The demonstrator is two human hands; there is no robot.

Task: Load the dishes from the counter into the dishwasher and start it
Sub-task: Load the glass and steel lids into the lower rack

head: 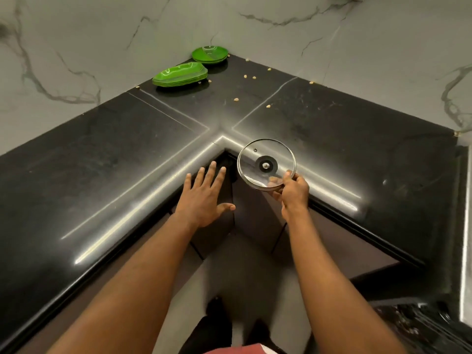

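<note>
At the counter [102, 162] corner, the left hand [204, 198] hovers empty with fingers spread. The right hand [293, 190] pinches a glass lid [266, 164] by its near rim. Well ahead in the far corner sit an oblong stack [180, 74], lying crosswise, and a round stack [210, 54]. The free left hand looks likelier to reach them.

Oval plates [180, 74] L of round plates [210, 54], on counter [332, 118]

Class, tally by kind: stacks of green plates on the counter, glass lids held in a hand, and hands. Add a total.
Stacks of green plates: 2 (oblong stack, round stack)
Held glass lid: 1
Hands: 2 (left hand, right hand)
Total: 5
</note>
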